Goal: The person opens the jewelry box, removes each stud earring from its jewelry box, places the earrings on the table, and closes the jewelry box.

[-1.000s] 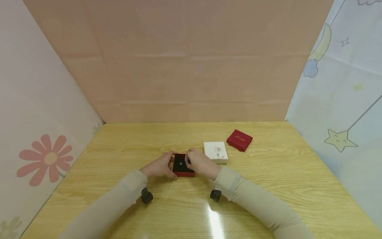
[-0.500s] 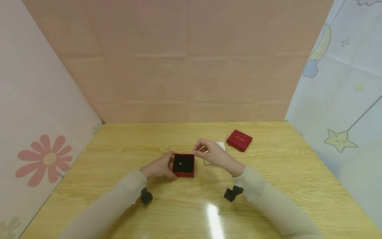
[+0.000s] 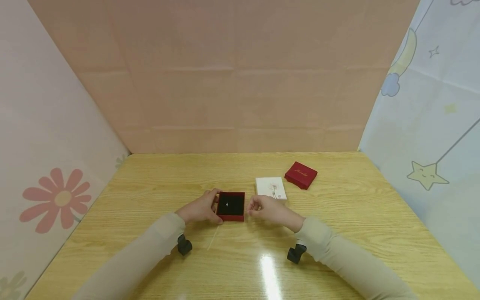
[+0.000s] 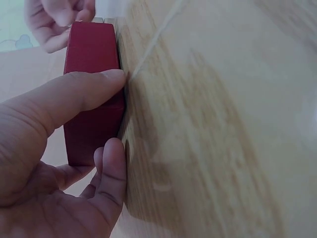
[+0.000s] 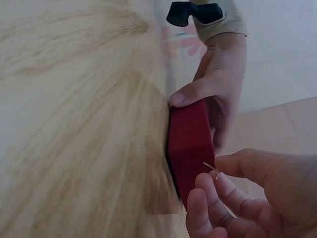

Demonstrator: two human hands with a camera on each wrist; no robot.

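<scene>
An uncovered red jewelry box with a black insert sits on the table. A small silver star stud earring shows on the left part of the insert. My left hand grips the box's left side, its thumb across the near wall and fingers at the far side. Just right of the box, my right hand pinches a tiny stud earring between thumb and fingertips. In the right wrist view its thin metal post sticks out in front of the red wall.
A white box with a flower print lies behind my right hand. Farther back on the right rests a red jewelry box lid with gold lettering. A thin pale line runs along the wooden table in front of my left hand.
My right hand has lifted out of the box with the stud earring, moved to the right, then come down lower beside the box. The left hand has stayed in place.
</scene>
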